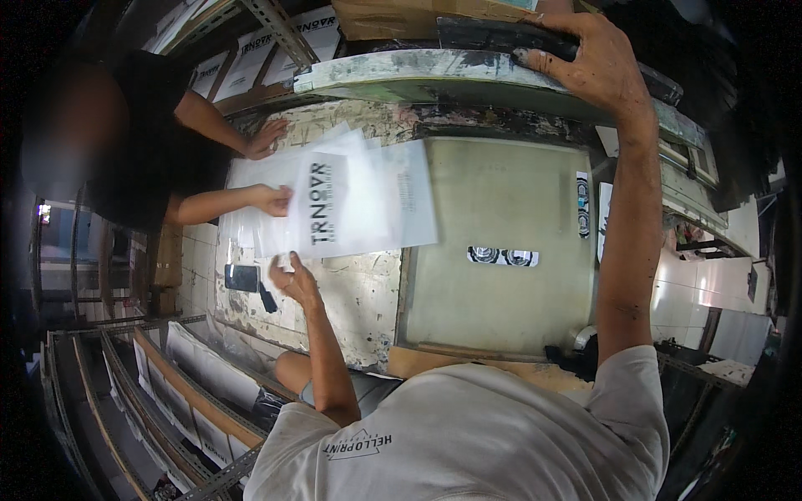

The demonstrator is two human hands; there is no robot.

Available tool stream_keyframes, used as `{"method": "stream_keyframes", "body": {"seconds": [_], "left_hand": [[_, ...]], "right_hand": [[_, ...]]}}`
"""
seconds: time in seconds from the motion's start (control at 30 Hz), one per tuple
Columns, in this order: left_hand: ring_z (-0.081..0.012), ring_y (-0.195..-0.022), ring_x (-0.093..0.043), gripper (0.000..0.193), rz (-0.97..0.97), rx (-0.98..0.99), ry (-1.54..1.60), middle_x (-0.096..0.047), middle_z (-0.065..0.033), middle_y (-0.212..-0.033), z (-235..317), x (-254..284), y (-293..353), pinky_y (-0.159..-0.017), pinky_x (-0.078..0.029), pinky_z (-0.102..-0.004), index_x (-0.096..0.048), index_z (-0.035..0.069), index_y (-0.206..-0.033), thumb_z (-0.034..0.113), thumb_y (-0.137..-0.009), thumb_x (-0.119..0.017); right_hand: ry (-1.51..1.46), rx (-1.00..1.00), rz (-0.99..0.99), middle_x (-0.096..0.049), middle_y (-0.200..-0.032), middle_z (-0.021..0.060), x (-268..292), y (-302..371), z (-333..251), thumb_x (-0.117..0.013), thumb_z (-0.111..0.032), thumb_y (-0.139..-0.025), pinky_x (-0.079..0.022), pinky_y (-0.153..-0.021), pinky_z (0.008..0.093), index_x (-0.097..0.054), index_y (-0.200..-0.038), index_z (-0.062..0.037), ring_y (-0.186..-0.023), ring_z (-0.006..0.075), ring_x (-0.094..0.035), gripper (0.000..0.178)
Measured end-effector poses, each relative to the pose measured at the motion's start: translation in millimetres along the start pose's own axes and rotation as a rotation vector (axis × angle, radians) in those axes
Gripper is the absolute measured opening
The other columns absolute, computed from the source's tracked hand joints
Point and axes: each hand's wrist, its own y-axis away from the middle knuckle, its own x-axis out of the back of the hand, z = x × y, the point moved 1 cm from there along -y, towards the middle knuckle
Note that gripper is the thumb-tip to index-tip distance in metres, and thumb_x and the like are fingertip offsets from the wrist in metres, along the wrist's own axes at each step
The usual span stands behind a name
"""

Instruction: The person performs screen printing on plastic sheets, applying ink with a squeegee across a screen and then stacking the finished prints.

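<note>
My left hand (296, 282) is raised over the table with its fingers apart, just below the lower edge of a translucent plastic bag with black print (338, 204). Whether a fingertip touches the bag, I cannot tell. A co-worker's hand (271, 200) grips that bag and a fanned stack of others, blurred by motion. The co-worker's other hand (266, 140) rests at the stack's far edge. Far right, my right hand (597, 67) is closed round a long dark bar (484, 35), fingers over its top and thumb in front. The bar lies along an ink-stained white frame edge (401, 67).
A flat greenish panel (493, 317) covers the table's right half, with printed strips (501, 255) on it. A phone (242, 278) and a small dark object (267, 297) lie on the left. A rack with boards (200, 380) stands near left; a cardboard box (384, 18) is at the back.
</note>
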Motion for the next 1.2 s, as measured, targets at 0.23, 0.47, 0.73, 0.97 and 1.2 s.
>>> {"method": "stream_keyframes", "body": {"seconds": [0.23, 0.47, 0.73, 0.97, 1.2], "left_hand": [[-0.0328, -0.107, -0.06, 0.035, -0.273, -0.667, 0.216, -0.068, -0.0129, -0.113, 60.0, -30.6, 45.1, -0.094, -0.045, -0.0429, -0.071, 0.003, -0.111, 0.02, -0.083, -0.08], [-0.0312, -0.087, -0.061, 0.015, -0.508, -0.497, 0.217, -0.065, -0.0134, -0.095, 50.6, -81.7, 88.2, -0.078, -0.049, -0.0412, -0.077, 0.007, -0.091, 0.016, -0.078, -0.08], [-0.0296, -0.089, -0.063, 0.009, -0.547, -0.6, 0.521, -0.068, -0.0127, -0.098, 112.6, -69.5, 64.1, -0.079, -0.049, -0.0373, -0.075, 0.003, -0.09, 0.005, -0.081, -0.076], [-0.0383, -0.146, -0.033, 0.052, -1.069, -0.873, -0.032, -0.048, -0.0095, -0.152, 135.5, -58.1, 133.9, -0.118, -0.018, -0.0622, -0.061, 0.016, -0.137, 0.041, -0.092, -0.068], [-0.041, -0.15, -0.024, 0.06, -1.145, -1.131, 0.122, -0.036, -0.0086, -0.16, 167.1, -115.6, 209.2, -0.12, -0.015, -0.0647, -0.049, 0.019, -0.148, 0.035, -0.093, -0.066]], "right_hand": [[-0.017, -0.012, -0.002, -0.074, -0.105, 0.0168, 1.0, -1.2, 1.8, -0.085, -0.048, -0.072, -0.054, -0.086, 0.0399, -0.077, -0.111, -0.0076, -0.098, 0.0281, -0.071, 0.056], [-0.004, -0.043, 0.016, -0.074, -0.105, 0.0171, -5.8, 0.8, 6.0, -0.085, -0.049, -0.072, -0.054, -0.088, 0.0418, -0.076, -0.114, -0.0091, -0.099, 0.0291, -0.071, 0.058], [-0.189, -0.051, -0.079, -0.07, -0.097, 0.0173, 21.8, -7.1, -14.4, -0.086, -0.035, -0.067, -0.05, -0.088, 0.043, -0.076, -0.1, -0.0012, -0.099, 0.0347, -0.066, 0.048], [-0.156, -0.041, -0.078, -0.071, -0.101, 0.0175, 30.5, -11.6, -26.2, -0.085, -0.037, -0.069, -0.05, -0.09, 0.0421, -0.077, -0.102, -0.0024, -0.099, 0.0336, -0.065, 0.048], [-0.142, -0.039, -0.048, -0.069, -0.103, 0.0195, 23.7, -9.2, -18.5, -0.085, -0.044, -0.07, -0.048, -0.096, 0.0432, -0.076, -0.107, -0.0039, -0.105, 0.0351, -0.063, 0.055]]}}
